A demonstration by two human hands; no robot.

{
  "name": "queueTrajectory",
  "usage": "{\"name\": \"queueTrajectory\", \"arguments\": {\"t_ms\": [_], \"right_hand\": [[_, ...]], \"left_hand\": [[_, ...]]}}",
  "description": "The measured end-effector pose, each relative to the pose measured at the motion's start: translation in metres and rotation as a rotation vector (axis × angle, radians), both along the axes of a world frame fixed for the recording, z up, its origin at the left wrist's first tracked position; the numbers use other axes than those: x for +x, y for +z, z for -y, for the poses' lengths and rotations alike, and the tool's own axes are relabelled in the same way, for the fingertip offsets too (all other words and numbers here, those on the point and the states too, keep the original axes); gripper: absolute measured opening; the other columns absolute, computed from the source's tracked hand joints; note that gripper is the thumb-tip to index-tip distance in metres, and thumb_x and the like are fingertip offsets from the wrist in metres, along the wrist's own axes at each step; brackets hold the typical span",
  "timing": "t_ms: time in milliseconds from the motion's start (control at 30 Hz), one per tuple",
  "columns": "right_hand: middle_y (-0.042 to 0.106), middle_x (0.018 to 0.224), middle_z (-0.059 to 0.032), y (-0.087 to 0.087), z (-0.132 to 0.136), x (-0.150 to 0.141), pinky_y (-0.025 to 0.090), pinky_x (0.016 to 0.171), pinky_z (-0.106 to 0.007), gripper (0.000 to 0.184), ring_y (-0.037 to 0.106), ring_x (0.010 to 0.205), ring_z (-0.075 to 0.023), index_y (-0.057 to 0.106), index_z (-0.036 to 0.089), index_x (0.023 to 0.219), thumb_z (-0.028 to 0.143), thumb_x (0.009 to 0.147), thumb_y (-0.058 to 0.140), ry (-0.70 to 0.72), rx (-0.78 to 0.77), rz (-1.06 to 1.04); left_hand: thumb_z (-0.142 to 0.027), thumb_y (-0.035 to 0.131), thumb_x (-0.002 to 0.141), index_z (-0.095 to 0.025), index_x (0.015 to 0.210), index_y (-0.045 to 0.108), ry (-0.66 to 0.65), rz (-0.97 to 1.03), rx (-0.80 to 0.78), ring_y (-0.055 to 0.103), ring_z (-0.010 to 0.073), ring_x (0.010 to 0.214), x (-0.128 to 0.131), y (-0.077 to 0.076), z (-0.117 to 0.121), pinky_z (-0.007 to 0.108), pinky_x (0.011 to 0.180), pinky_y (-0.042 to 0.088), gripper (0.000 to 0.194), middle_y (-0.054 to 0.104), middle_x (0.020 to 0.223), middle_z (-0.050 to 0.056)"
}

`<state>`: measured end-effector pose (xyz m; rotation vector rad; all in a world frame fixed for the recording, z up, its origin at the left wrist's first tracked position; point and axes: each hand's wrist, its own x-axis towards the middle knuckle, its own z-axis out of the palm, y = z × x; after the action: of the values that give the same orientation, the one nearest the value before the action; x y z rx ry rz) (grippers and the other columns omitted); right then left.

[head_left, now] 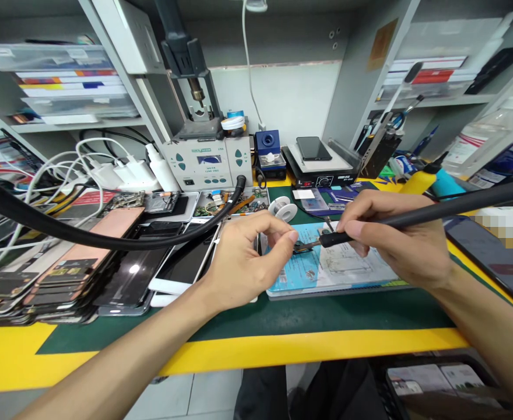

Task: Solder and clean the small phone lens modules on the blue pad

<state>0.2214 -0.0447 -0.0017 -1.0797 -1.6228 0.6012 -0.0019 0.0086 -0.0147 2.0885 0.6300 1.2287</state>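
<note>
In the head view my left hand (248, 256) is closed in a pinch on a small dark electronic part (301, 248). My right hand (400, 239) is wrapped round a black-handled soldering iron (336, 238), its metal tip pointing left and at the small part. Whether the tip touches the part I cannot tell. Beneath both hands lies a flat blue and white box or booklet (295, 280) with a printed drawing. A white spool of solder wire (283, 209) stands just beyond my left fingers.
Stacked phone parts (77, 256) and phones fill the left side. A thick black hose (120, 242) arches across from a grey rework station (208, 163). Behind are a tray of small parts (252, 201) and a hot plate (322, 175) bearing a phone. Another phone (488, 251) lies right.
</note>
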Motion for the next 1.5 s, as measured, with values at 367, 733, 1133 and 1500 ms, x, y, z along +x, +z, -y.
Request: {"name": "queueTrajectory", "arguments": {"t_ms": [367, 733, 1133, 1500], "right_hand": [[0.057, 0.052, 0.0003, 0.0030, -0.0003, -0.0021, 0.032, 0.044, -0.033, 0.019, 0.047, 0.045, -0.0157, 0.073, 0.026, 0.070, 0.033, 0.088, 0.072, -0.006, 0.000, -0.006], [0.058, 0.054, -0.0003, 0.0021, -0.0010, -0.0005, 0.033, 0.044, -0.032, 0.018, 0.048, 0.045, -0.0154, 0.073, 0.024, 0.071, 0.033, 0.087, 0.073, -0.008, -0.002, -0.031], [0.058, 0.054, -0.0008, 0.0023, -0.0014, -0.0010, 0.034, 0.044, -0.032, 0.021, 0.048, 0.045, -0.0156, 0.073, 0.025, 0.069, 0.036, 0.087, 0.074, -0.009, -0.014, -0.028], [0.058, 0.054, -0.0003, 0.0017, -0.0015, -0.0005, 0.033, 0.044, -0.032, 0.018, 0.048, 0.044, -0.0147, 0.073, 0.024, 0.070, 0.029, 0.087, 0.073, -0.004, -0.003, -0.057]], "left_hand": [[-0.014, 0.065, 0.089, -0.016, 0.073, 0.064, -0.001, 0.003, 0.004, 0.055, 0.0114, 0.061, 0.0000, 0.0000, 0.0004, 0.027, 0.061, 0.047, 0.016, 0.063, 0.066, -0.001], [-0.012, 0.065, 0.088, -0.016, 0.073, 0.064, 0.000, 0.022, 0.007, 0.055, 0.0112, 0.061, 0.0001, 0.0008, -0.0001, 0.026, 0.061, 0.047, 0.016, 0.062, 0.065, -0.001], [-0.014, 0.065, 0.089, -0.017, 0.073, 0.064, 0.002, 0.015, 0.009, 0.056, 0.0116, 0.060, -0.0003, 0.0004, 0.0002, 0.027, 0.060, 0.048, 0.016, 0.064, 0.065, -0.001], [-0.011, 0.064, 0.088, -0.016, 0.071, 0.062, -0.004, 0.011, -0.006, 0.054, 0.0101, 0.059, -0.0012, 0.0031, -0.0008, 0.025, 0.058, 0.047, 0.018, 0.062, 0.064, -0.002]]}}
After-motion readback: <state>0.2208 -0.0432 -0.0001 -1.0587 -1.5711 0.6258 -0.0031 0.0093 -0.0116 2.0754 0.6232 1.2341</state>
